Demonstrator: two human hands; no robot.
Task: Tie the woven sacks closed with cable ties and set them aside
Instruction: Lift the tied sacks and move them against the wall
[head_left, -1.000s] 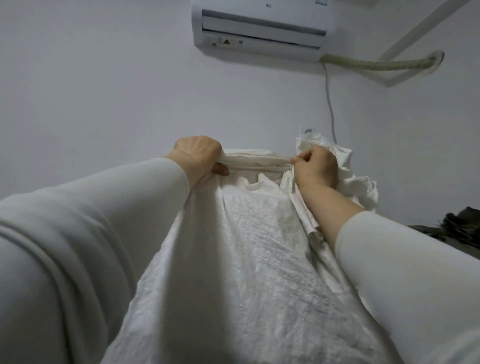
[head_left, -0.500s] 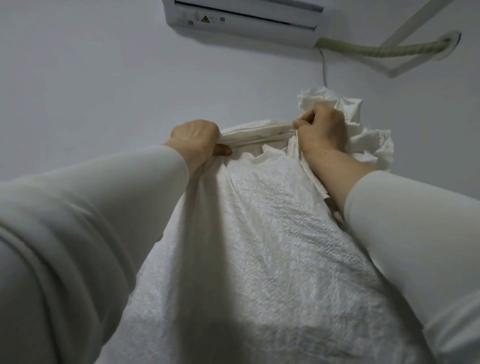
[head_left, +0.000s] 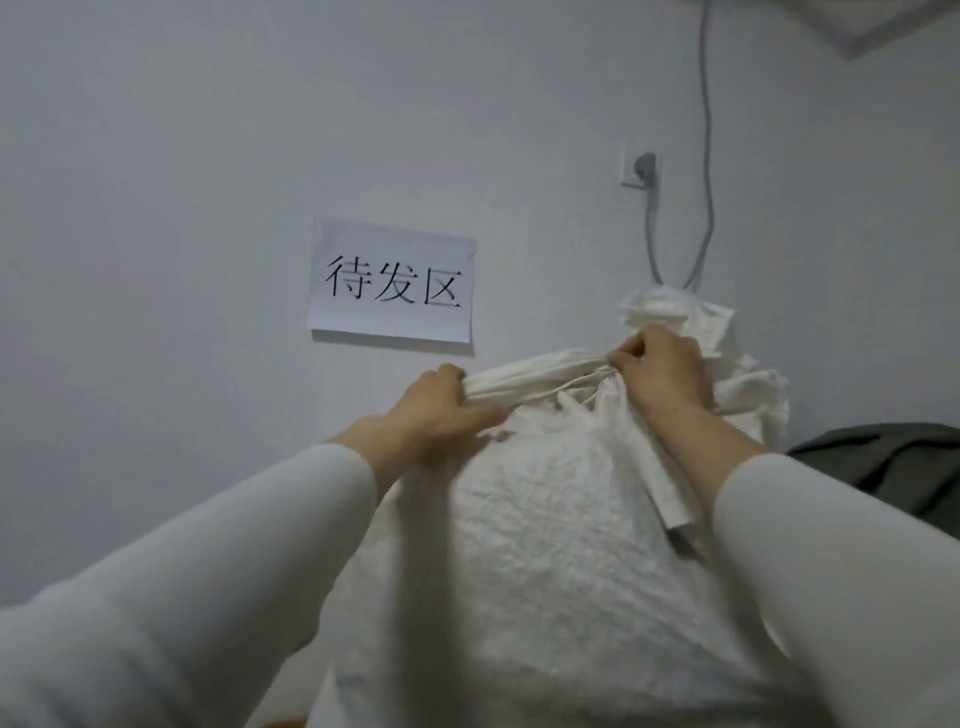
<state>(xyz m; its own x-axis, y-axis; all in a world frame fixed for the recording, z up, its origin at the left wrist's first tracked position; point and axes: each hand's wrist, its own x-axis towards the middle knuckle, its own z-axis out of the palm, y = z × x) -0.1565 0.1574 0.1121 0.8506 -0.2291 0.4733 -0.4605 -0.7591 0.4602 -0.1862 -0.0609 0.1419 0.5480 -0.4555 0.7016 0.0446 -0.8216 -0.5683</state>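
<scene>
A large, full white woven sack (head_left: 545, 561) stands in front of me and fills the lower middle of the view. Its top edge is pulled taut between my hands. My left hand (head_left: 441, 410) grips the left end of that bunched edge. My right hand (head_left: 660, 369) grips the gathered neck of the sack, and crumpled sack material (head_left: 691, 322) sticks up behind it. A thin pale cord or tie (head_left: 576, 384) runs across the neck near my right hand. A flat white strip (head_left: 670, 493) hangs down along my right forearm.
A white wall lies close behind the sack, with a paper sign (head_left: 392, 280) bearing black characters taped to it. A wall socket (head_left: 641, 169) with a grey cable (head_left: 704, 156) is at upper right. Dark green fabric (head_left: 883, 462) lies at the right edge.
The view has tipped downward: the air conditioner left the top of the frame and the paper sign and socket came into view. Both hands keep their grip on the sack top.
</scene>
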